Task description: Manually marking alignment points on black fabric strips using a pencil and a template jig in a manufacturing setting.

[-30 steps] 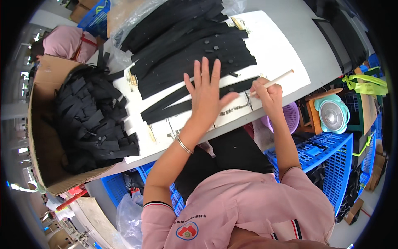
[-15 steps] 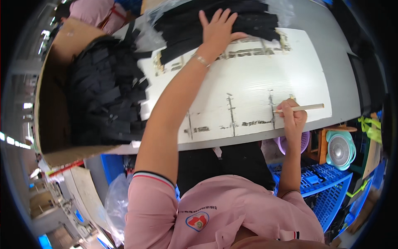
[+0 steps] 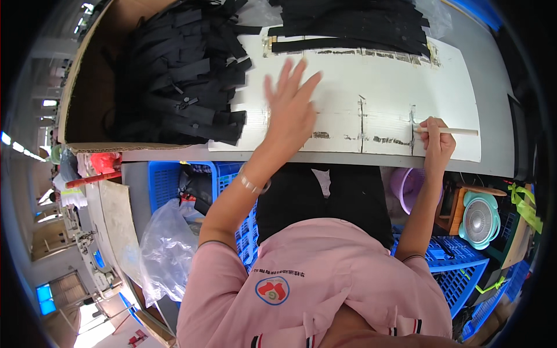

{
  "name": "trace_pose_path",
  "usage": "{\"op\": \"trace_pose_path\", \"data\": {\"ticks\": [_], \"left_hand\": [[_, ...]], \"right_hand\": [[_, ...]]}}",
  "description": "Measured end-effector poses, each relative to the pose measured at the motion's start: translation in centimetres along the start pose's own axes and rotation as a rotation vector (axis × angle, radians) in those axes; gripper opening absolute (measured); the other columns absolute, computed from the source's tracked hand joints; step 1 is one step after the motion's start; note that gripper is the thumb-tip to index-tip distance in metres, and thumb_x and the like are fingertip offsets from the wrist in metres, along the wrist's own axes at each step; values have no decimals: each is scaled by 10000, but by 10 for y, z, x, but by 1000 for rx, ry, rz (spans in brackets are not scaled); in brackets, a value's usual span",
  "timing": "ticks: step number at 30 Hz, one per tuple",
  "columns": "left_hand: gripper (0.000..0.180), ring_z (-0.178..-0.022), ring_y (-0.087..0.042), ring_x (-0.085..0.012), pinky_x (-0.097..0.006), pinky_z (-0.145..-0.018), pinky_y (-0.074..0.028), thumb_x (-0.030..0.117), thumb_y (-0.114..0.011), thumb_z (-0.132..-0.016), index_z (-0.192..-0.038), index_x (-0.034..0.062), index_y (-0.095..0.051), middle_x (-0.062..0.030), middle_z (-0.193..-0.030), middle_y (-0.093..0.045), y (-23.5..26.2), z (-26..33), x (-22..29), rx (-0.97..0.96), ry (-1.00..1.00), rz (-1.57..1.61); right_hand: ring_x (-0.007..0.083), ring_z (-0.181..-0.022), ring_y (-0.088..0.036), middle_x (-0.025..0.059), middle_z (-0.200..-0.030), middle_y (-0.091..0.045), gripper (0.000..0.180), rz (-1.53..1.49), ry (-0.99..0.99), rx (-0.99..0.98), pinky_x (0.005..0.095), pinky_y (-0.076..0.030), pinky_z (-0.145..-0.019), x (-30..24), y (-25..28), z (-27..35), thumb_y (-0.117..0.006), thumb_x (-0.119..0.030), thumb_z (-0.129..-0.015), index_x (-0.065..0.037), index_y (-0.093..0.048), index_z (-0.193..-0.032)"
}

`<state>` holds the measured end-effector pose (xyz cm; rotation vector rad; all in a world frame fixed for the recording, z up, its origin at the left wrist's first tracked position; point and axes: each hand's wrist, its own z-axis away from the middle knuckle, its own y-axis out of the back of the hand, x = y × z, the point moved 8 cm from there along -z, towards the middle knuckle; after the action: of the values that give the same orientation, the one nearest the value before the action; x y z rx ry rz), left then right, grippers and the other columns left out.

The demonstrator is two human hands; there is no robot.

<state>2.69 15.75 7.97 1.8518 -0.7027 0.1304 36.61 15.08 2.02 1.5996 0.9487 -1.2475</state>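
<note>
My left hand [image 3: 292, 110] is open with its fingers spread, slightly blurred, over the left part of a white board [image 3: 418, 81]. Nothing is in it. Near the board's front right, my right hand [image 3: 436, 139] pinches a thin pale pencil-like stick [image 3: 461, 131], close to a dark line drawn on the board. Dark smudged marks and lines cover parts of the board. Black fabric strips [image 3: 354, 26] lie side by side along its far edge, with one strip [image 3: 316, 44] slightly apart at the front. More black strips [image 3: 185, 69] lie heaped at the left.
A cardboard box [image 3: 93, 87] stands at the left around the heaped strips, which spill onto the board. The grey table [image 3: 490, 75] ends just before my lap. Below are blue crates [image 3: 455, 264], a purple basket [image 3: 400, 182], a green fan [image 3: 480, 220] and a clear plastic bag [image 3: 168, 249].
My left hand has lifted off the strips at the back and come nearer, toward the heap. The right hand keeps the stick by the drawn line. The whole view has shifted.
</note>
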Motion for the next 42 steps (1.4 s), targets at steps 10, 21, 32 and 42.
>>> {"op": "trace_pose_path", "data": {"ticks": [10, 21, 32, 42], "left_hand": [[717, -1547, -266, -390, -571, -1253, -134, -145, -494, -804, -1476, 99, -549, -149, -1625, -392, 92, 123, -117, 135, 277, -526], [422, -1330, -585, -307, -396, -1153, -426, -2, -638, -894, -1298, 114, -676, -73, -1372, -668, 76, 53, -139, 281, 212, -572], [418, -1385, -531, -326, -465, -1190, -365, 64, -729, -908, -1321, 96, -675, -129, -1443, -611, 61, 65, -108, 208, 156, -208], [161, -1419, -492, -347, -496, -1210, -291, 149, -726, -928, -1067, 98, -791, -108, -1398, -651, 18, 26, -37, 183, -45, -257]], "right_hand": [[21, -647, -482, -27, -721, -610, 237, -36, 42, 7, 188, -364, -587, 1, -4, -2, -650, -173, -1020, -19, -735, -861], [16, -621, -476, -28, -706, -618, 239, 36, 44, 34, 189, -360, -570, 0, -3, -1, -660, -196, -1013, -24, -754, -876], [30, -662, -499, -14, -734, -641, 234, 48, 45, 19, 201, -395, -603, 2, -2, -1, -663, -173, -1013, -6, -745, -872], [35, -682, -542, -10, -784, -694, 214, -15, 83, 1, 210, -445, -634, -1, -2, 1, -662, -142, -1012, 6, -737, -878]]}}
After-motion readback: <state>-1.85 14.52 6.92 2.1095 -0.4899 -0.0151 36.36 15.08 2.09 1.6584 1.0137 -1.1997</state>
